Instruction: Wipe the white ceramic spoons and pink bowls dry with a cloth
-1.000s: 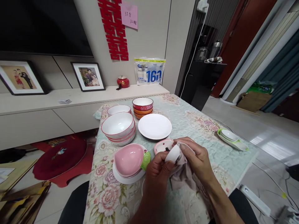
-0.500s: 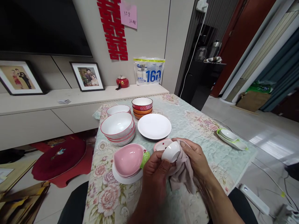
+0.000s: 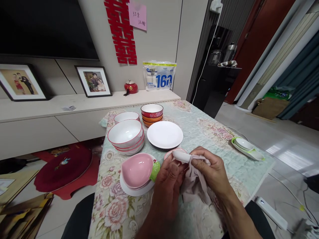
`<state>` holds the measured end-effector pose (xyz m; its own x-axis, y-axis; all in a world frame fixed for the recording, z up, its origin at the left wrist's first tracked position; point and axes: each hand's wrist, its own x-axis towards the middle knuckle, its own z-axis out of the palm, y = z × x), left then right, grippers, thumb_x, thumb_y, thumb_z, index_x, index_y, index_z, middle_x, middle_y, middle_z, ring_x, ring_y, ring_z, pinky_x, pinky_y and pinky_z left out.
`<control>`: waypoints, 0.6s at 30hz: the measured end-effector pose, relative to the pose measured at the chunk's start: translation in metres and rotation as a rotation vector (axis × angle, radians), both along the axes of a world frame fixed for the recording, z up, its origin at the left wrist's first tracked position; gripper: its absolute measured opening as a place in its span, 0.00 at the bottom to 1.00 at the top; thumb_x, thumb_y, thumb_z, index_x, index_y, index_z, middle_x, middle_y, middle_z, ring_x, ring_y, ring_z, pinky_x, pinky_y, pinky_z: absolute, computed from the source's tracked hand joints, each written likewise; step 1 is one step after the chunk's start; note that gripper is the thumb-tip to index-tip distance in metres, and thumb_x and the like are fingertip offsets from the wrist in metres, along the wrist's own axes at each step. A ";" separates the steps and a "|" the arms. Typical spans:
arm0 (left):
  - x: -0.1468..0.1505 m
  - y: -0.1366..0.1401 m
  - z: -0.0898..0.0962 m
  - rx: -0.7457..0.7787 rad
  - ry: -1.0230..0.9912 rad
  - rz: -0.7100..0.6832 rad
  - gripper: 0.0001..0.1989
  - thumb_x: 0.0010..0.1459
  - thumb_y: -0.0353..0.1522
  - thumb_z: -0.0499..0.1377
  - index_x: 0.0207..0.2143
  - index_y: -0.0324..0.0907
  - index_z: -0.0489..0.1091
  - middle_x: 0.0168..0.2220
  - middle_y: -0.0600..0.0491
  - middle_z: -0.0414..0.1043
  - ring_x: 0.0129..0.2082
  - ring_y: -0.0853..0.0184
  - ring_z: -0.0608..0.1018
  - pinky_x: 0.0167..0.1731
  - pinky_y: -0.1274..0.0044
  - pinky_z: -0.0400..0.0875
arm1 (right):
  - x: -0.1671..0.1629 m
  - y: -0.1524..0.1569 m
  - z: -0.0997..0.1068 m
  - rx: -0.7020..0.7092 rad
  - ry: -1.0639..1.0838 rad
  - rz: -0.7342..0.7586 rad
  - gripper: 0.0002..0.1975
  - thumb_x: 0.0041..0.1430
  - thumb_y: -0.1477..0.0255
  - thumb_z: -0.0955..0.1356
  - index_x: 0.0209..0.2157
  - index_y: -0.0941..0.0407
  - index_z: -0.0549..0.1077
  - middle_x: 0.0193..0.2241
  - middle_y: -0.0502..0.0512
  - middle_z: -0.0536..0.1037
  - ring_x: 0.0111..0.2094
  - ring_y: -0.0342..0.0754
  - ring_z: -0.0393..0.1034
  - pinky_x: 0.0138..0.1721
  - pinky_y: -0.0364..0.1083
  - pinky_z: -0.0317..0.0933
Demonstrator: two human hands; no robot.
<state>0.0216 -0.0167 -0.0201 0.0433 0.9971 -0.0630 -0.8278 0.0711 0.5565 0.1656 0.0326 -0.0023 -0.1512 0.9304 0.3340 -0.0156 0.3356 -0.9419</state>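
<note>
You're turning the sm. white dish [image 3: 181,156]: it's no longer showing you its rounded underside as ½ sec ago; now it's tipping nearly edge-on, up b/w your hands, in front of the white plates [image 3: 164,134]. R hand [image 3: 211,169] is pinching the cloth [image 3: 195,186] at the dish's right end, thumb on top. L hand [image 3: 169,179] is curling below/left; can't tell if it's gripping. Prob. means the cloth's reaching a diff. part, work unfinished. Pink bowl [image 3: 138,169] sitting just left.
</note>
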 end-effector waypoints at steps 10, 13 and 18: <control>-0.004 0.004 0.002 0.085 -0.112 -0.034 0.16 0.67 0.31 0.57 0.56 0.43 0.73 0.50 0.46 0.78 0.46 0.63 0.78 0.44 0.74 0.74 | 0.000 -0.005 0.014 0.212 -0.271 0.284 0.10 0.66 0.74 0.69 0.44 0.49 0.81 0.39 0.53 0.78 0.41 0.48 0.73 0.43 0.45 0.64; -0.004 0.002 0.002 0.014 -0.137 -0.031 0.16 0.66 0.31 0.58 0.55 0.41 0.73 0.48 0.45 0.78 0.44 0.62 0.79 0.41 0.74 0.75 | 0.009 0.001 0.010 0.129 -0.212 0.154 0.11 0.67 0.70 0.67 0.46 0.49 0.81 0.42 0.55 0.77 0.45 0.50 0.72 0.47 0.47 0.63; -0.005 0.001 0.002 -0.054 -0.123 -0.083 0.17 0.65 0.32 0.58 0.55 0.41 0.74 0.50 0.45 0.78 0.45 0.63 0.78 0.41 0.75 0.74 | 0.013 0.004 0.005 0.164 -0.265 -0.182 0.11 0.64 0.71 0.67 0.44 0.50 0.81 0.40 0.53 0.75 0.44 0.50 0.70 0.46 0.47 0.63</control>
<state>0.0165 -0.0156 -0.0179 0.1360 0.9851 -0.1053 -0.8794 0.1690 0.4450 0.1783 0.0370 0.0022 -0.0891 0.8871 0.4529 0.2961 0.4577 -0.8384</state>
